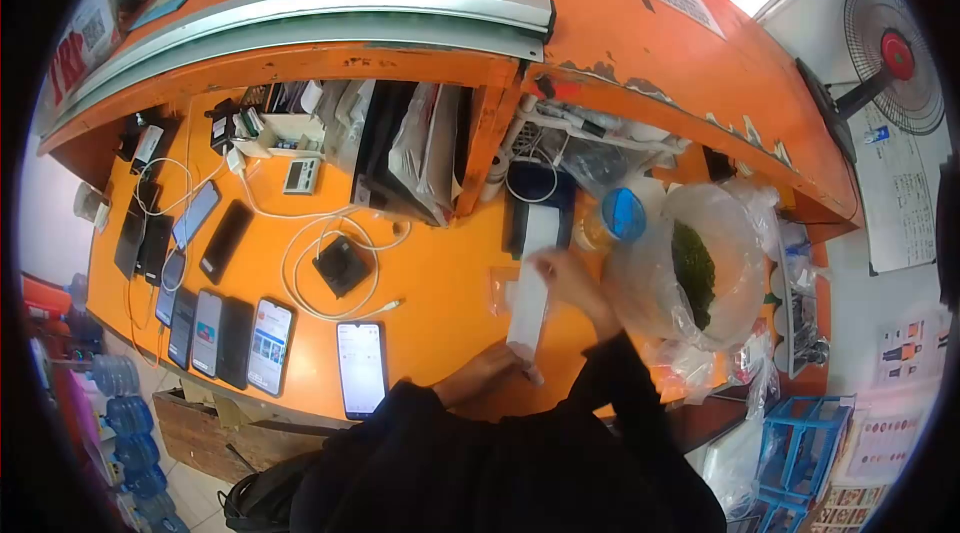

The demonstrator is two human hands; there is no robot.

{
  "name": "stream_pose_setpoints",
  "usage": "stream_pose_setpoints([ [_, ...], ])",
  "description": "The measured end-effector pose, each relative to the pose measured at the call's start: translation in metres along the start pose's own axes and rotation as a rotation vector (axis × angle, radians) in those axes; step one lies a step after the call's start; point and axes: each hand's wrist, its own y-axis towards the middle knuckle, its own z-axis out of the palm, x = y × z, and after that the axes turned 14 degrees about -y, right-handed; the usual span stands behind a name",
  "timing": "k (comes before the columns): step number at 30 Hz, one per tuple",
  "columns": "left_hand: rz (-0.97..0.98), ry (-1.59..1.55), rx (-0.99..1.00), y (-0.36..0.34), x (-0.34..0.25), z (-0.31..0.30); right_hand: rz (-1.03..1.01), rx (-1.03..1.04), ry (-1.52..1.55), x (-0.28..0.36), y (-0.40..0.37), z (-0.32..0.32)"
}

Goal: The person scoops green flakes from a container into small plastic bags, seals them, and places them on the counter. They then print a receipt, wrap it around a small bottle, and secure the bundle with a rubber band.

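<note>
A long white paper strip (529, 308) runs from a dark box-like device (516, 218) toward my body. My left hand (484, 373) grips the near end of it, fingers closed at the strip's lower edge. Higher up, my right hand (577, 285) has its fingers closed on the strip's upper part, just below the device. A small clear plastic piece (498, 291) lies left of the strip. Beside my right hand stand a tub with a blue lid (623, 214) and a clear plastic bag (640, 278) with a dark green leafy mass (693, 273) in it.
Several phones lie on the orange desk (440, 273) at left, one lit phone (361, 368) near the front edge. A white cable (290, 263) loops round a black square object (341, 266). An orange shelf (400, 58) overhangs the back; a fan (885, 58) is at right.
</note>
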Motion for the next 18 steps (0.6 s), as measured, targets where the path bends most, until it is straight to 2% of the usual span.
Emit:
stream_pose_setpoints([
  [1,0.08,-0.066,0.045,-0.001,0.013,-0.004,0.072,-0.024,-0.292,-0.015,0.018,-0.003],
  [2,0.079,-0.061,0.049,-0.002,0.015,0.0,0.145,-0.05,-0.585,-0.029,0.037,-0.008],
  [4,0.09,-0.082,-0.028,-0.003,0.015,0.007,0.022,-0.219,-0.678,-0.043,0.066,-0.018],
  [5,0.098,-0.077,-0.023,-0.005,0.026,0.002,0.018,-0.227,-0.684,-0.046,0.077,-0.025],
  [7,0.38,0.473,-0.041,-0.005,0.047,-0.01,-0.156,-0.073,-0.765,-0.044,0.097,-0.038],
  [8,0.387,0.472,-0.043,-0.007,0.048,-0.01,-0.161,-0.073,-0.769,-0.043,0.108,-0.043],
  [10,0.393,0.597,-0.11,-0.013,0.022,0.007,-0.05,0.383,-0.794,-0.041,0.132,-0.05],
  [11,0.394,0.596,-0.114,-0.014,0.02,0.008,-0.053,0.385,-0.794,-0.039,0.139,-0.051],
  [13,0.302,0.548,-0.16,-0.018,0.015,0.008,-0.208,0.465,-1.008,-0.03,0.15,-0.053],
  [15,0.265,0.513,-0.161,-0.025,0.008,0.007,-0.223,0.482,-1.032,-0.021,0.151,-0.061],
  [17,0.233,0.476,-0.165,-0.034,0.002,0.008,-0.121,0.444,-0.836,-0.018,0.148,-0.077],
  [18,0.171,0.446,-0.105,-0.043,0.001,0.01,0.01,0.627,-0.74,-0.05,0.166,-0.063],
])
